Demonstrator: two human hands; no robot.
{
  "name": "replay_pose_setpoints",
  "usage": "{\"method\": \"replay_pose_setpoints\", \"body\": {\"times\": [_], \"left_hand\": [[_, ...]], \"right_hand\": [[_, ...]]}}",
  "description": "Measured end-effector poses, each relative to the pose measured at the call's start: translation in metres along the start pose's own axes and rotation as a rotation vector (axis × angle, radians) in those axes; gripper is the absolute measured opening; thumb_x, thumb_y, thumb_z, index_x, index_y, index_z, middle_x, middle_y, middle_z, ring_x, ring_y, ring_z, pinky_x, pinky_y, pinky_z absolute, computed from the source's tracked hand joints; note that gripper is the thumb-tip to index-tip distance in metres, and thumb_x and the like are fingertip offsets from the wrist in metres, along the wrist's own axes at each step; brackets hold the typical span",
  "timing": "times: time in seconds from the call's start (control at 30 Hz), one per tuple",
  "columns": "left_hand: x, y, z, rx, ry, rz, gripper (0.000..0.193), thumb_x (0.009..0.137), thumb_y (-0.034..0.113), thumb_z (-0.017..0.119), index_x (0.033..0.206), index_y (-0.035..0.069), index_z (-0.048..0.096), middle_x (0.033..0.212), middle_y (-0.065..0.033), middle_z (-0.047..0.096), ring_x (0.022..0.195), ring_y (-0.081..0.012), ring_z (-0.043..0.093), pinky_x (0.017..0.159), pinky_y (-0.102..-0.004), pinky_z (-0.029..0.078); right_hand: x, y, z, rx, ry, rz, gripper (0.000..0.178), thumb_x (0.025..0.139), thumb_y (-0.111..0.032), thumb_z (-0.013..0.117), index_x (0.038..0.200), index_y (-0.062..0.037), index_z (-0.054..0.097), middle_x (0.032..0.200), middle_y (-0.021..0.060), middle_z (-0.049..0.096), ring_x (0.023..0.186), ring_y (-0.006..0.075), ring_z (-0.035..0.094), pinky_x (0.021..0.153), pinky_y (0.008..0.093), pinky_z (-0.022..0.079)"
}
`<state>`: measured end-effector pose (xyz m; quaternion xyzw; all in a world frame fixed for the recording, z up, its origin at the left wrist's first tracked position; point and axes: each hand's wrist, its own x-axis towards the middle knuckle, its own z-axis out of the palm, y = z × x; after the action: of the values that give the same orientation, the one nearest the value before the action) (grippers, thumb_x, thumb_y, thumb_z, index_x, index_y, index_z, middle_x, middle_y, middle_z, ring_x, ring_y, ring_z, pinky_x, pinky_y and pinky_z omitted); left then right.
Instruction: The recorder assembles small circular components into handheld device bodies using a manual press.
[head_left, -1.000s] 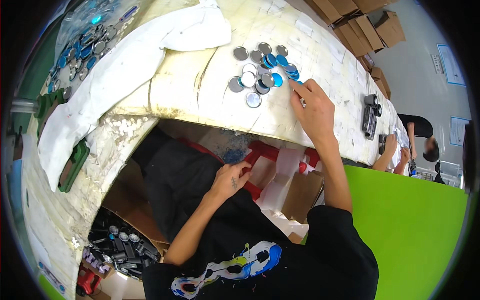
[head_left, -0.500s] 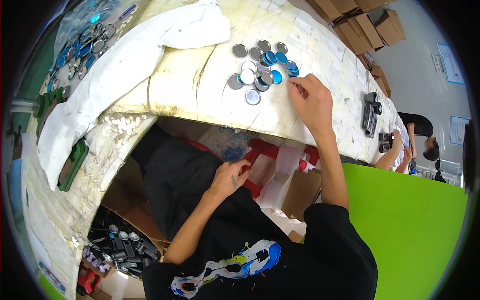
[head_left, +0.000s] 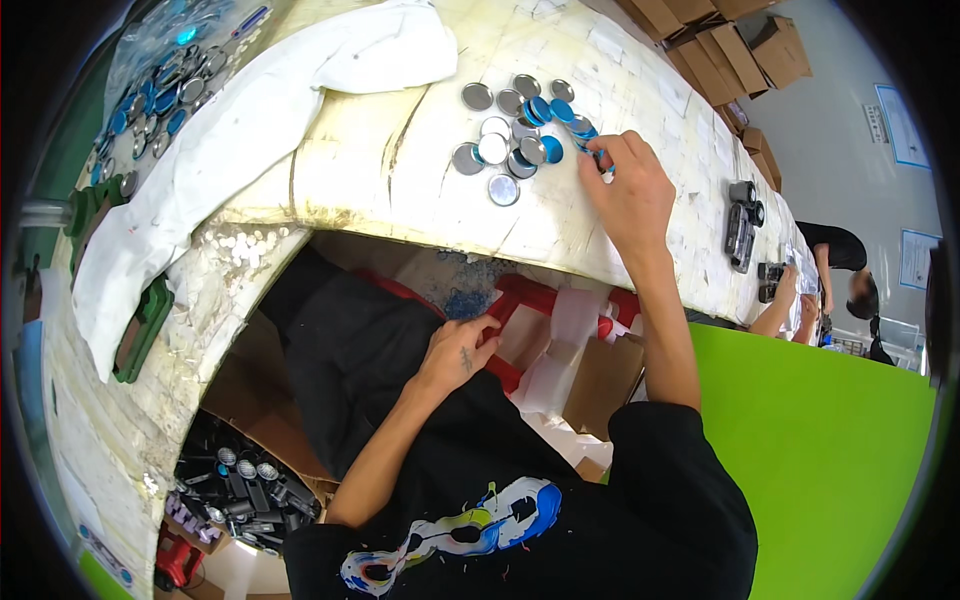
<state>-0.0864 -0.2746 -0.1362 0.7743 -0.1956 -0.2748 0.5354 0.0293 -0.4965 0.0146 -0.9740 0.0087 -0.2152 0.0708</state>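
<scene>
Shallow round metal discs (head_left: 503, 190), like caps, lie in a loose group on the pale worktable; some show silver faces, others blue ones. At the group's right edge, my right hand (head_left: 636, 195) pinches a blue disc (head_left: 604, 160) between thumb and fingers, which partly cover it. A short overlapping row of blue discs (head_left: 581, 128) lies just beside those fingertips. My left hand (head_left: 458, 352) rests low over my lap, below the table edge. Its fingers are loosely bent, apart from the thumb, with nothing seen in them.
A white cloth (head_left: 250, 120) drapes across the table's left side. Behind it, a clear bag (head_left: 165, 85) holds more discs. Black wheeled parts (head_left: 741, 230) stand at the right, near another person's arms (head_left: 780, 305). A box of black parts (head_left: 245, 490) sits below left.
My right hand has moved slightly up and closed on a blue disc at the end of the row. My left hand stays where it was.
</scene>
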Motion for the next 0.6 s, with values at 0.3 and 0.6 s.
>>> {"method": "replay_pose_setpoints", "body": {"times": [0.3,0.6], "left_hand": [[-0.001,0.004,-0.004,0.007,-0.025,-0.017,0.023,0.086,0.019,0.071,0.104,0.005,0.069,0.069,-0.0184,0.064,0.064,-0.0329,0.066,0.061,-0.0382,0.051],[0.002,0.005,-0.003,0.001,-0.024,0.001,0.022,0.087,0.019,0.07,0.105,0.005,0.069,0.065,-0.0178,0.062,0.06,-0.032,0.064,0.059,-0.0379,0.05]], "right_hand": [[0.002,0.005,0.007,-0.026,0.015,-0.026,0.008,0.08,-0.013,0.071,0.084,-0.0084,0.067,0.079,0.003,0.059,0.074,0.021,0.06,0.062,0.0356,0.05],[-0.01,0.013,-0.058,0.371,-0.073,0.3,0.009,0.081,-0.007,0.07,0.086,-0.0012,0.064,0.074,0.0034,0.062,0.068,0.0098,0.054,0.061,0.0254,0.044]]}}
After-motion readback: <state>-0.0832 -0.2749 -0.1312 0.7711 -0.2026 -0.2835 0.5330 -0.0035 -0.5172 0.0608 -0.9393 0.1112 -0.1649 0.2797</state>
